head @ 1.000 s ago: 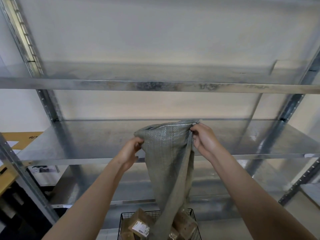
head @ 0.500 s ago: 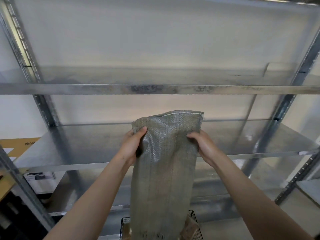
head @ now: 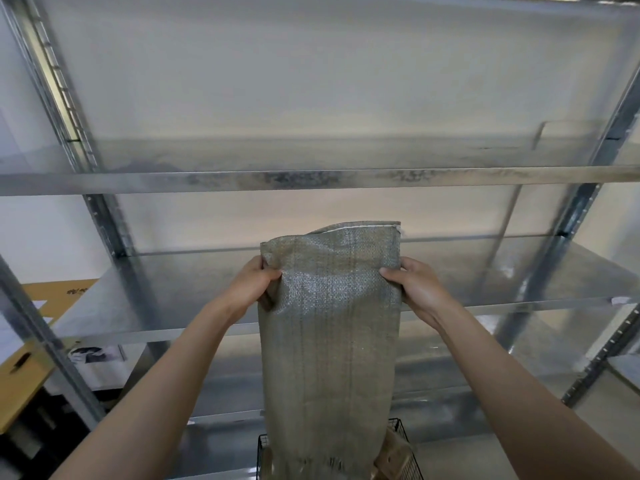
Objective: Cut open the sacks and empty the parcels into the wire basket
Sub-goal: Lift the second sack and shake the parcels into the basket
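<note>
Sack (head: 329, 341) unbunched, spread flat — basket (head: 401, 427) mostly hidden behind.

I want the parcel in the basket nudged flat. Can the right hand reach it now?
Probably not yet: the right hand grips the sack up high, and the sack hangs over the basket, partly covering the parcel.

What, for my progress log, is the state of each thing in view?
sack: held upright, stitched end up, frayed end down at the basket, hanging limp.
left hand: grips the sack's left edge.
right hand: grips the sack's right edge.
wire basket: under the sack, mostly hidden.
parcel: lying in the basket beside the sack.
</note>
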